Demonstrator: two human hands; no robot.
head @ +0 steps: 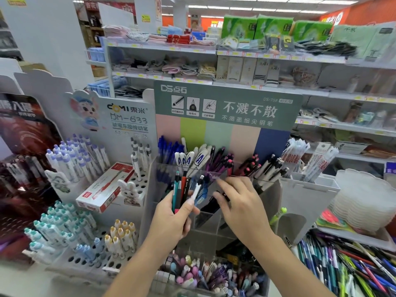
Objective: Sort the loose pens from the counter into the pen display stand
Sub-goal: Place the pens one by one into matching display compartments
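Observation:
My left hand (173, 219) grips a bundle of pens (182, 191), teal, red, black and white, held upright in front of the clear tiered pen display stand (216, 230). My right hand (237, 202) reaches into a middle compartment of the stand, its fingers on a dark pen (214, 203) lying slanted there; how firmly they hold it I cannot make out. The stand's upper rows hold blue, white, purple and black pens. A heap of loose pens (347, 266) lies on the counter at the lower right.
A white peg-hole stand (90, 260) with capped pens and a red and white box (107, 187) is to the left. A bin of small pastel items (203, 275) sits below the stand. Refill packets (308, 159) and stacked white trays (362, 200) stand at right. Store shelves fill the background.

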